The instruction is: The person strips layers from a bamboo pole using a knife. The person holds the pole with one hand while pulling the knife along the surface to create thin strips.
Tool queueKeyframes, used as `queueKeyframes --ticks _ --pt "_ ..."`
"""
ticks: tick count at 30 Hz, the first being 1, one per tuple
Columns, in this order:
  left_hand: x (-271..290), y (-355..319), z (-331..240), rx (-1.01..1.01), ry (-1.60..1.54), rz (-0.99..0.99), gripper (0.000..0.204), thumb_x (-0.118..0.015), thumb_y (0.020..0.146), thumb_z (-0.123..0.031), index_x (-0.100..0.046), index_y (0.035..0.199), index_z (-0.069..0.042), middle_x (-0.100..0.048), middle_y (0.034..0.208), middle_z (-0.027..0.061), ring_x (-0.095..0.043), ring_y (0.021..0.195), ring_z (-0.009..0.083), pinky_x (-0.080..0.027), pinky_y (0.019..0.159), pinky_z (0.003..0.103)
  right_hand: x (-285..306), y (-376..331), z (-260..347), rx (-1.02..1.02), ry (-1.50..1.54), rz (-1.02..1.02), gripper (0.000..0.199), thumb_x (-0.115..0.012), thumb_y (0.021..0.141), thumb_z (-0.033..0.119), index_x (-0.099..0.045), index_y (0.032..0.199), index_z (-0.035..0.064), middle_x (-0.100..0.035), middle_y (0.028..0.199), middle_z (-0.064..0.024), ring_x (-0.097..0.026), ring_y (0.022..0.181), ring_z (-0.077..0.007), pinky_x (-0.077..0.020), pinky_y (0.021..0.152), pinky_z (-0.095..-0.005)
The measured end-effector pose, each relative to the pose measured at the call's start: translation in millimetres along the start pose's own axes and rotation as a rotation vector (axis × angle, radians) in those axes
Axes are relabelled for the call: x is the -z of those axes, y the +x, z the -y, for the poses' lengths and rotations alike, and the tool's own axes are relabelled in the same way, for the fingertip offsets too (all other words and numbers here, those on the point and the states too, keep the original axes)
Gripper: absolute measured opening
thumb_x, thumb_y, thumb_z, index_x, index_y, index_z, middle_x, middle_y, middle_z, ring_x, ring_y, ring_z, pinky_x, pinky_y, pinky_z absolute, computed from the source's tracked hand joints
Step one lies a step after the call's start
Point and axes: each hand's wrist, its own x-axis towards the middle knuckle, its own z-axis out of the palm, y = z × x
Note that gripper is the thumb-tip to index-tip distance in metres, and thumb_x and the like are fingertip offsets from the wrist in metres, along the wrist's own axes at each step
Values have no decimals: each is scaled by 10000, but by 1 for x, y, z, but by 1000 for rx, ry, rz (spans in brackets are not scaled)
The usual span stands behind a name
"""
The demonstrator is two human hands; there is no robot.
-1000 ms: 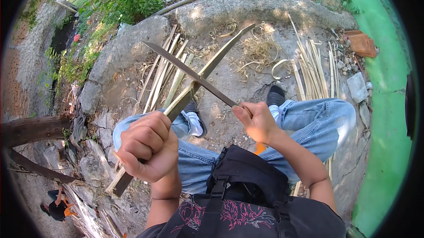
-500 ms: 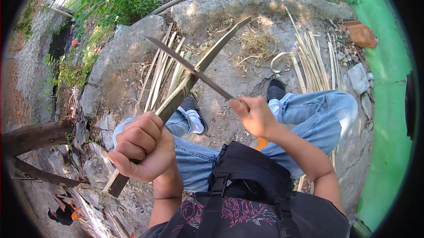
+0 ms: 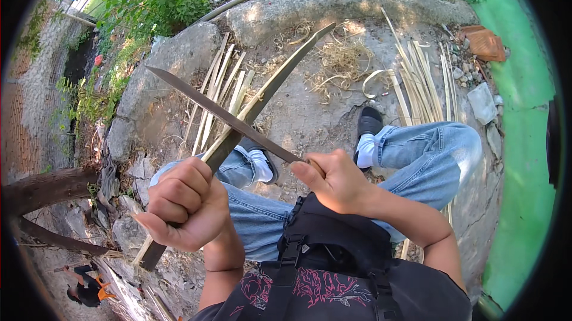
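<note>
My left hand (image 3: 186, 202) is closed in a fist around the lower part of a long, slightly curved bamboo strip (image 3: 285, 80), dark on its broad face and pale along the cut edge. The strip slants up and away to the right, its short lower end sticking out below my fist. In my right hand (image 3: 335, 181) is the handle of a long knife (image 3: 193, 96). Its dark narrow blade lies across the strip a little above my left hand, the tip pointing to the far left. My fingers cover most of the handle.
Pale split strips lie in bundles on the ground at left (image 3: 215, 92) and right (image 3: 420, 83), with curled shavings (image 3: 342, 62) between. Beyond runs a low concrete kerb (image 3: 351, 6). A green wall (image 3: 524, 202) stands right, a wooden beam (image 3: 53, 190) left. Another person (image 3: 86, 288) is at lower left.
The knife has slid down the bamboo strip toward my left fist, its tip moving further left. My right hand has come left and nearer to me. My left hand has barely moved.
</note>
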Motion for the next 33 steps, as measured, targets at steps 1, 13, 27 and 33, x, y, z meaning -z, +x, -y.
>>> queueKeyframes --ticks 1,13,27,33 --pt "-3 -2 -1 -1 -11 14 508 -224 985 -338 -217 504 -174 -172 432 -36 -114 410 86 -140 430 269 4 1 -9 -85 -3 -15 613 -470 898 505 -486 543 5 -422 427 -150 -451 382 -277 -347 416 -384" --pt "9 0 -1 14 -13 -129 522 -227 984 -356 -218 504 -152 -178 429 -31 -127 404 90 -149 425 265 5 24 -49 -150 -153 -123 602 -466 892 519 -500 571 11 -450 444 -131 -475 403 -258 -375 433 -380" --pt "12 5 0 16 39 -112 503 -222 985 -339 -223 514 -166 -179 430 -33 -134 408 88 -146 437 266 -6 17 -40 34 -211 -96 615 -433 895 547 -517 575 28 -471 441 -142 -500 391 -291 -400 439 -401" --pt "32 13 0 28 -10 -148 503 -228 985 -338 -216 511 -168 -176 429 -32 -127 411 87 -141 438 261 14 44 -87 -269 -195 -147 658 -411 889 581 -520 576 12 -490 474 -159 -544 464 -296 -409 464 -410"
